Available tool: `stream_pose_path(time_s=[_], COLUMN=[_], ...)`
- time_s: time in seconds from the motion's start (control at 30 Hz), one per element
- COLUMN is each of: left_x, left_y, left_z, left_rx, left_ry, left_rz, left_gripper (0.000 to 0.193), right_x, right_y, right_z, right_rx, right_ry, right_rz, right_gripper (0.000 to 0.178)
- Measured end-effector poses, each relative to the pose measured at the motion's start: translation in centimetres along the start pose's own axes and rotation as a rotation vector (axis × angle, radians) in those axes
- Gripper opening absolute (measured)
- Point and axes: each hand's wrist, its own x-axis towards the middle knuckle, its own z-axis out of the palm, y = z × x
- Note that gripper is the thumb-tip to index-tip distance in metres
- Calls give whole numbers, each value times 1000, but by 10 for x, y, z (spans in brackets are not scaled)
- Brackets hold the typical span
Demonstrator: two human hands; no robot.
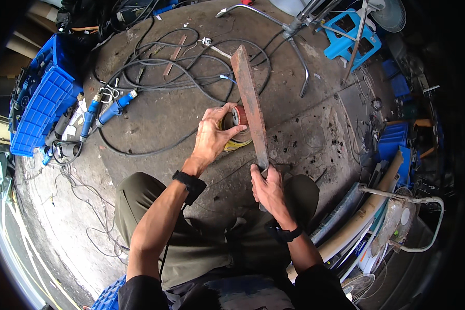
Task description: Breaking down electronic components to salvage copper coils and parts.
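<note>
In front of my knees, my left hand (pixel 215 132) curls its fingers and thumb round a small round part with a reddish side (pixel 239 115) and a pale end face. It sits at a wider ring-shaped piece with a yellow rim (pixel 236 145) low over the floor; whether the two are joined I cannot tell. My right hand (pixel 268 189) is closed round the narrow end of a long, flat, rusty metal bar (pixel 249 98), shaped like a machete. The bar points away from me, its wide end far out, and its edge passes just right of the reddish part.
Black cable (pixel 188 77) lies in loops ahead, with blue connectors (pixel 117 107) at the left. A blue crate (pixel 45 103) stands far left. Bent metal legs (pixel 299 64) and a blue plastic stool (pixel 352 39) are at the back right. Cardboard tubes (pixel 364 217) lie to my right.
</note>
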Motion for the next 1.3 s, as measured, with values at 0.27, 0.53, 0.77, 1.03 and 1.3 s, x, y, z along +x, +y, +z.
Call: stream_pose_path(time_s=[0.27, 0.53, 0.77, 1.03, 1.3], left_x=[1, -2, -7, -2, 12], left_y=[5, 6, 4, -15, -32], left_z=[-5, -9, -48, -101, -143], left_rx=[20, -100, 31, -169, -483], left_ry=[-20, -77, -27, 525, 1077], left_rz=[-20, -21, -80, -74, 6], left_gripper=[57, 66, 58, 28, 15], right_x=[-3, 0, 0, 0, -21], right_y=[-7, -9, -9, -21, -143], right_z=[3, 3, 2, -2, -27], right_rx=[-23, -81, -90, -135, 153], right_ry=[32, 65, 79, 102, 120], right_rz=[-39, -81, -70, -16, -98], right_gripper=[34, 33, 32, 32, 41])
